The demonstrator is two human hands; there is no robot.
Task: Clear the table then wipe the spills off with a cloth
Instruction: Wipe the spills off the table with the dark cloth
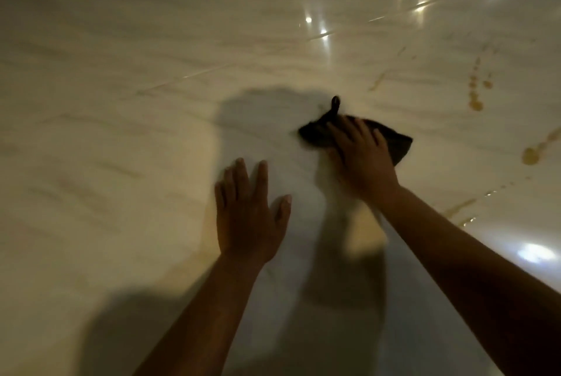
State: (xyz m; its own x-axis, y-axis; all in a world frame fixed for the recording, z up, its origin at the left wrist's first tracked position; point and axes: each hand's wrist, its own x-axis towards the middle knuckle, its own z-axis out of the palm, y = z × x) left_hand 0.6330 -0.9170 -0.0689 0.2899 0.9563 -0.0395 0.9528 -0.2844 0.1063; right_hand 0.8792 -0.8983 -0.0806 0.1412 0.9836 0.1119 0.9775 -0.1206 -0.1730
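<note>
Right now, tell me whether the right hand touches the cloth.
Touching. The head view shows the right hand pressed flat on the dark cloth, fingers overlapping it.

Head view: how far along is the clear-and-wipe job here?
Clearing looks done: only the dark cloth lies on the marble table. Wiping is in hand: the right hand presses the cloth flat; the left hand rests open. Left: brown spills at right, untouched.

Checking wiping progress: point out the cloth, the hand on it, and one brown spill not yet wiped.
cloth (pixel 400 145): head view, on its right corner, clear of the hand.
right hand (pixel 361 154): head view, on the back of the hand.
brown spill (pixel 530 156): head view, on the round puddle's middle.
</note>
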